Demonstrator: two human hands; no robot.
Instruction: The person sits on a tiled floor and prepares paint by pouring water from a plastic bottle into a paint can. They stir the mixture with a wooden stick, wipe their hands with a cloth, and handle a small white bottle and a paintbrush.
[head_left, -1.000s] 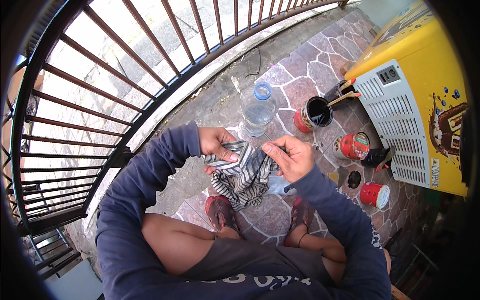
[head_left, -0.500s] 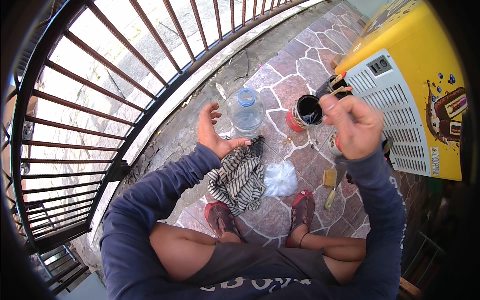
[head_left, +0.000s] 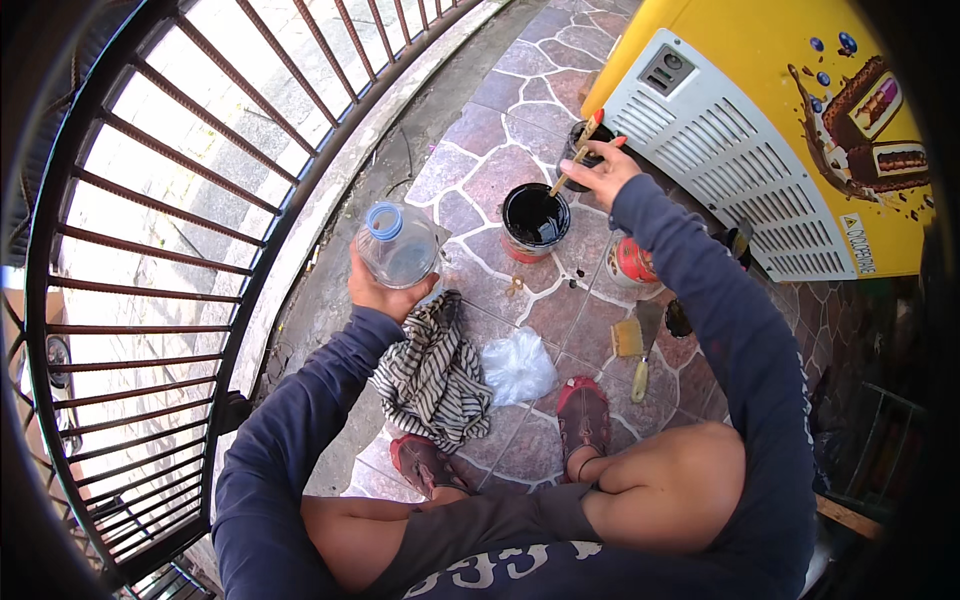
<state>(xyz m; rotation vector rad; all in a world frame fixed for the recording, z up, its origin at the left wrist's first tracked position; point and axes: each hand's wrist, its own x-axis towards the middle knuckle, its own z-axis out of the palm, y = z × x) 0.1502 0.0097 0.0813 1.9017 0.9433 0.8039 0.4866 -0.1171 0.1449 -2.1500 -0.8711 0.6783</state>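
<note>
My left hand (head_left: 385, 290) is wrapped round the lower side of a clear plastic bottle (head_left: 408, 255) with a blue top. Little can be made out inside the bottle. Farther right, my right hand (head_left: 603, 175) pinches the thin wooden handle of a paintbrush (head_left: 566, 174), whose end is red. The brush slants down into an open can of black paint (head_left: 537, 216), so its bristles are hidden. A second red handle end shows by my right fingers, and behind them stands a dark container (head_left: 577, 150).
A striped cloth (head_left: 435, 375) and a crumpled clear plastic bag (head_left: 518, 367) lie near my feet. A wide flat brush (head_left: 628, 340), a scraper (head_left: 650, 322) and a red can (head_left: 630, 262) are on the right. A yellow cabinet (head_left: 690, 40) stands beyond; a metal railing (head_left: 150, 255) curves along the left.
My left hand has closed round the bottle. My right hand has moved away from me, onto the brush handle over the paint can. The view has shifted to the right.
</note>
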